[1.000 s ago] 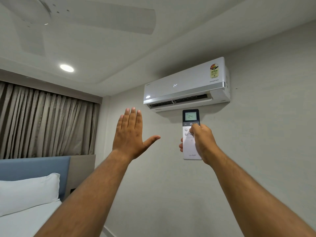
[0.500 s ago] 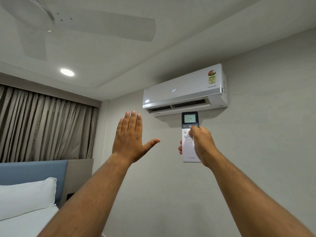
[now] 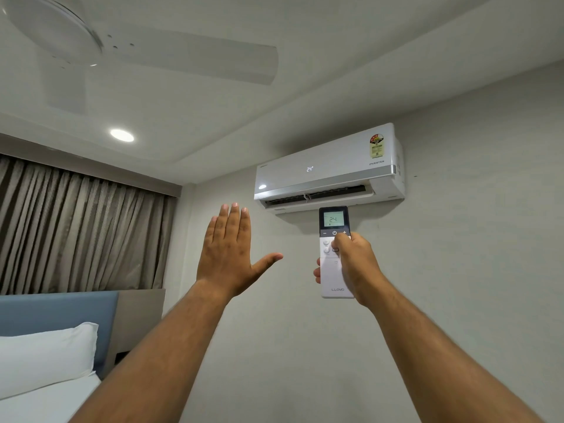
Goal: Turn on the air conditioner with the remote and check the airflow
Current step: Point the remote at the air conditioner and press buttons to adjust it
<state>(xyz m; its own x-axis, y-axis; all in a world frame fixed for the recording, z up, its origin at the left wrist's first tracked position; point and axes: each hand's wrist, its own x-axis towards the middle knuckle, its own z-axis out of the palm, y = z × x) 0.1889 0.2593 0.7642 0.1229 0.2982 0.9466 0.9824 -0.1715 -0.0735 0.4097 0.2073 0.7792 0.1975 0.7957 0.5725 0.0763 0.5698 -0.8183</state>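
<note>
A white wall-mounted air conditioner (image 3: pixel 329 170) hangs high on the wall, its front display reading 24 and its lower flap open. My right hand (image 3: pixel 355 264) grips a white remote (image 3: pixel 332 270) upright just below the unit; the remote's screen shows 24 and my thumb rests near the power button. My left hand (image 3: pixel 227 253) is raised to the left of the remote, palm facing the unit, fingers together and thumb spread, holding nothing.
A white ceiling fan (image 3: pixel 91 47) sits at top left beside a lit ceiling spotlight (image 3: pixel 122 135). Brown curtains (image 3: pixel 79 230) cover the left wall. A bed with a blue headboard (image 3: pixel 58 311) and white pillow (image 3: pixel 45 355) lies at lower left.
The view has tilted so the air conditioner sits lower in frame. Both hands keep their poses; the left hand has edged slightly upward.
</note>
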